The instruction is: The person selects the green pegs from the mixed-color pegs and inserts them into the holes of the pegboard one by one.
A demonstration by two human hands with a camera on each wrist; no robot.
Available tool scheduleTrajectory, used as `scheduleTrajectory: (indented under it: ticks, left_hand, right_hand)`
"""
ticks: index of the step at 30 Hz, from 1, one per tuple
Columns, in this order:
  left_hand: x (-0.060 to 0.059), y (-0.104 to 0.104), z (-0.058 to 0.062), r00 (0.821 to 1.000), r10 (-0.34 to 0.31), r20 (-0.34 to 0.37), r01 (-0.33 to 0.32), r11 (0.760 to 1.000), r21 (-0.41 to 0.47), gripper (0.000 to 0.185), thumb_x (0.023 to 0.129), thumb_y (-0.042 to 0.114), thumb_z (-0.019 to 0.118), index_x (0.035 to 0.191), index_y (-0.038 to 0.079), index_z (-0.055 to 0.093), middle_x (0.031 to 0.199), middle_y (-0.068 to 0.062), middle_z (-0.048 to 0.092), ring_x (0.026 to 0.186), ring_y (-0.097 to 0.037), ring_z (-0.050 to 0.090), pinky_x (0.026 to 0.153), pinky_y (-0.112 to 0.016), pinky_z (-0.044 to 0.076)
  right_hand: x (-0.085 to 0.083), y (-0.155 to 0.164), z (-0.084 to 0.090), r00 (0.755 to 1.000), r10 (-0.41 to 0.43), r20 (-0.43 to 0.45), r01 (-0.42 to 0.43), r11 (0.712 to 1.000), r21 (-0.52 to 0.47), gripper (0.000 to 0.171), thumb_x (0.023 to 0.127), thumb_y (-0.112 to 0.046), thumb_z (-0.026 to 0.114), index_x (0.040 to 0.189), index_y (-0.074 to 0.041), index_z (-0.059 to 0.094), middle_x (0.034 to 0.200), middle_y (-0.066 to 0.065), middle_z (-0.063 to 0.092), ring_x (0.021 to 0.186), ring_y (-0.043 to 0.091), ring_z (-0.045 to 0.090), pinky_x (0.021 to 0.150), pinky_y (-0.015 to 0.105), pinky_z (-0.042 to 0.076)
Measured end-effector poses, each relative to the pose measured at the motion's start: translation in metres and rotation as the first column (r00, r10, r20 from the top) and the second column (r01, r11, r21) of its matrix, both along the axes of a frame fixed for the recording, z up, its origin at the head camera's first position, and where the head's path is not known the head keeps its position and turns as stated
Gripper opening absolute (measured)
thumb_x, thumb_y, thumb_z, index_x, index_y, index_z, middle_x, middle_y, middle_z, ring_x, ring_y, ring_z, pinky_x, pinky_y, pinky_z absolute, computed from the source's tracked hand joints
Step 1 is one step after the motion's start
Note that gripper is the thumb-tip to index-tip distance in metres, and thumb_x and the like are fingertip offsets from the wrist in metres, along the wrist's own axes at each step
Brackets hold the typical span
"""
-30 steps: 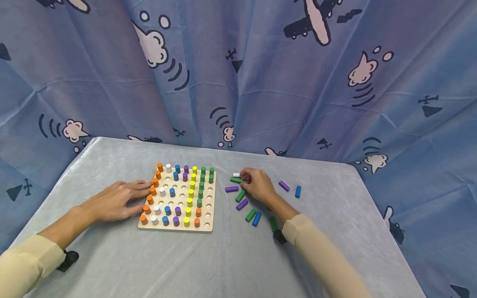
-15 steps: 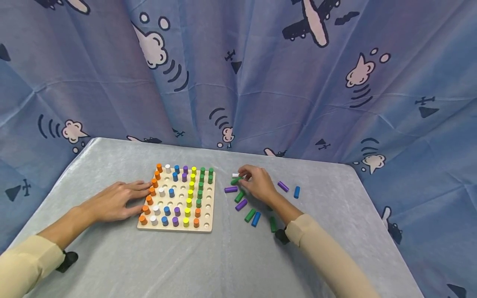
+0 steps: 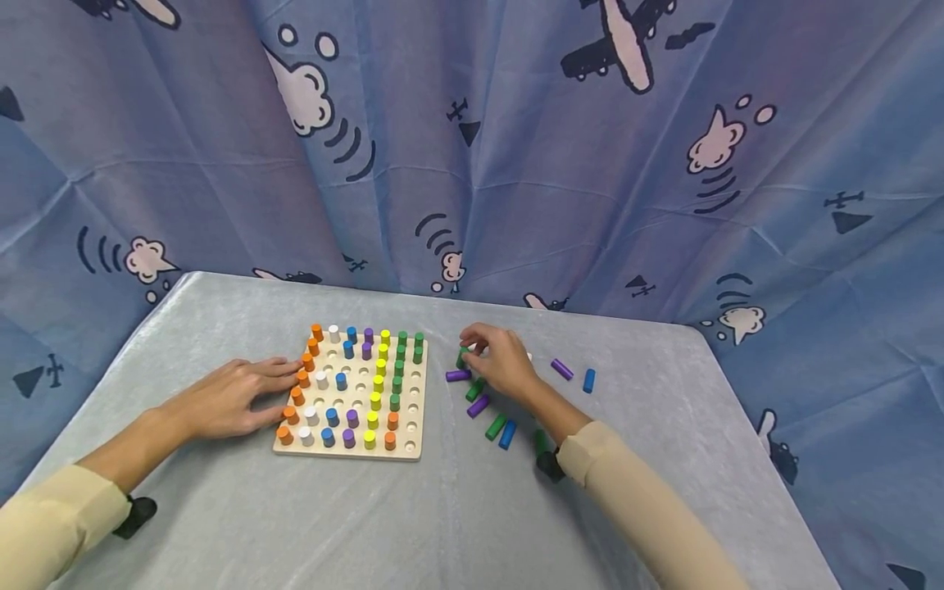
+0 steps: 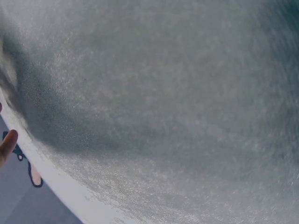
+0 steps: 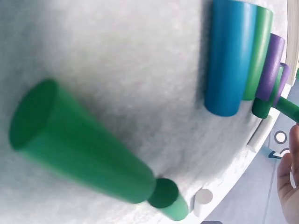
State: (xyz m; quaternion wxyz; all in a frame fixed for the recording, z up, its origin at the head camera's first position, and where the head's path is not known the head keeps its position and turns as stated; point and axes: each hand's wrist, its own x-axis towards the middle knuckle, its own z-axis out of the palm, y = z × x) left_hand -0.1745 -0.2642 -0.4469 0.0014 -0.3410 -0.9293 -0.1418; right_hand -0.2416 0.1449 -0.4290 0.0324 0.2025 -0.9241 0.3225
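A square wooden pegboard (image 3: 347, 455) lies left of centre in the head view, with orange, white, blue, purple, yellow and green pegs standing in its holes. Against its left edge rests my left hand (image 3: 234, 397), fingers stretched out; in the left wrist view only a fingertip (image 4: 8, 142) shows. Right of the board, my right hand (image 3: 505, 360) pinches a green peg (image 3: 461, 358) between thumb and fingers, close over the loose pegs. The right wrist view shows that green peg (image 5: 288, 108) at the fingertips. A white peg (image 5: 259, 134) lies beyond, mostly hidden by the hand in the head view.
Loose purple (image 3: 478, 406), green (image 3: 496, 426) and blue (image 3: 507, 434) pegs lie below the right hand. Farther right are a purple peg (image 3: 562, 369) and a blue peg (image 3: 589, 380). Another green peg (image 3: 542, 442) lies beside the right wrist. A patterned curtain (image 3: 472, 164) hangs behind the table.
The green peg at my right fingertips has gone from lying flat to nearly upright in the pinch. My right hand has shifted slightly left; the left hand stays put.
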Motion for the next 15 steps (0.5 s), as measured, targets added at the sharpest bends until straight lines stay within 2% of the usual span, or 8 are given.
scheduleTrajectory:
  ticks: [4, 12, 15]
  left_hand:
    - [-0.001, 0.0, 0.0, 1.0, -0.008, -0.021, 0.008, 1.0, -0.001, 0.05, 0.092, 0.032, 0.069, 0.131, 0.0, 0.064, 0.142, -0.013, 0.057, 0.13, -0.037, 0.052, 0.096, -0.058, 0.045]
    - [0.0, 0.0, 0.0, 1.0, 0.006, -0.006, -0.006, 1.0, -0.007, 0.05, 0.093, 0.033, 0.068, 0.131, 0.001, 0.064, 0.142, -0.013, 0.056, 0.131, -0.037, 0.052, 0.096, -0.059, 0.044]
    - [0.001, 0.0, -0.001, 1.0, 0.007, -0.003, -0.007, 1.0, -0.007, 0.05, 0.093, 0.033, 0.068, 0.131, 0.001, 0.064, 0.142, -0.013, 0.056, 0.131, -0.037, 0.052, 0.096, -0.059, 0.044]
  right_hand:
    - [0.001, -0.005, 0.004, 1.0, 0.028, -0.006, -0.028, 0.999, -0.04, 0.022, 0.087, -0.003, 0.074, 0.109, -0.003, 0.072, 0.098, 0.004, 0.076, 0.081, 0.016, 0.067, 0.068, 0.031, 0.049]
    - [0.008, -0.022, 0.009, 0.994, 0.106, -0.014, -0.107, 0.988, -0.11, 0.023, 0.087, 0.002, 0.072, 0.11, -0.002, 0.071, 0.099, 0.005, 0.076, 0.079, 0.015, 0.065, 0.06, 0.026, 0.047]
    - [0.01, -0.028, 0.008, 0.991, 0.132, -0.012, -0.133, 0.985, -0.106, 0.024, 0.088, 0.002, 0.071, 0.112, -0.001, 0.07, 0.101, 0.005, 0.075, 0.079, 0.014, 0.065, 0.065, 0.027, 0.05]
